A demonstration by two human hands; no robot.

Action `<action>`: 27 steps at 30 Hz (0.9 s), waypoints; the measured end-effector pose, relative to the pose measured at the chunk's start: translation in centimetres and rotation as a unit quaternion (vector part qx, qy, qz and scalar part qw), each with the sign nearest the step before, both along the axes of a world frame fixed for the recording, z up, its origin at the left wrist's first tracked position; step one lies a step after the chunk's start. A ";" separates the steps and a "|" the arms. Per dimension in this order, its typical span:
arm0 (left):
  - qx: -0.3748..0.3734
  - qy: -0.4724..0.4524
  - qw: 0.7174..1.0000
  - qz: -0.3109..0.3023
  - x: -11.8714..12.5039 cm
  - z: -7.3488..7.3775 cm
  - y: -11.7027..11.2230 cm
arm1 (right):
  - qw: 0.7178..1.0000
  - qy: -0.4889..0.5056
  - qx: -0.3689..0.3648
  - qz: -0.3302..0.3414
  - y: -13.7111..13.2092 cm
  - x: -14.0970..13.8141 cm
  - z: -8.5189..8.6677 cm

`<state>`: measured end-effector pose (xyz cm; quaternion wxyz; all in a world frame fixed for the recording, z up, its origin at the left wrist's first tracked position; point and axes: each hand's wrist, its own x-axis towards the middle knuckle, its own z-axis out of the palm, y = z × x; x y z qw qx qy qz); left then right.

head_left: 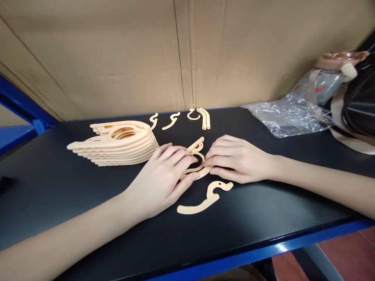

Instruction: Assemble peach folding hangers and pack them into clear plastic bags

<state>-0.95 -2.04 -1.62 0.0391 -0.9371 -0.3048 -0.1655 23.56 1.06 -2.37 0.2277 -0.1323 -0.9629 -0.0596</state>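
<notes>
Between my hands lies a cream plastic folding-hanger piece point(202, 158) with a curved hook-like loop, on the black tabletop. My left hand point(168, 171) grips its left side, thumb in front and fingers curled over it. From the right, my right hand point(238, 159) pinches the other side, its fingers bent together. Fingers cover part of the piece, so how its parts join is hidden. Nearer the front edge rests a loose curved hanger arm point(199, 205) with a hook-shaped end. A stack of cream hangers point(125, 146) stands just beyond my left hand.
Along the back lie small hanger parts: two hooked pieces point(172, 120), a round hook point(193, 114) and curved strips point(205, 118). Clear plastic wrap point(288, 115) and a strapped water bottle point(325, 80) are at right. Cardboard point(131, 58) walls the back; a blue frame point(249, 255) edges the front.
</notes>
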 end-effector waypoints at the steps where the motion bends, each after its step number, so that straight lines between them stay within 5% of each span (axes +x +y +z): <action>1: -0.003 -0.003 1.000 0.013 0.0 -0.1 0.0 | 1.000 0.004 -0.013 0.016 -0.2 -0.1 0.0; 5: 0.000 -0.006 0.998 0.055 0.0 -0.3 0.1 | 0.997 -0.005 -0.055 0.047 -1.2 -0.5 0.0; 16: -0.030 -0.014 0.998 0.057 -0.4 -0.2 0.2 | 0.998 -0.063 0.018 0.021 -2.2 -0.2 1.1; 27: -0.028 -0.008 0.998 0.059 -0.8 0.0 0.3 | 0.988 -0.045 -0.139 -0.046 2.1 2.7 2.2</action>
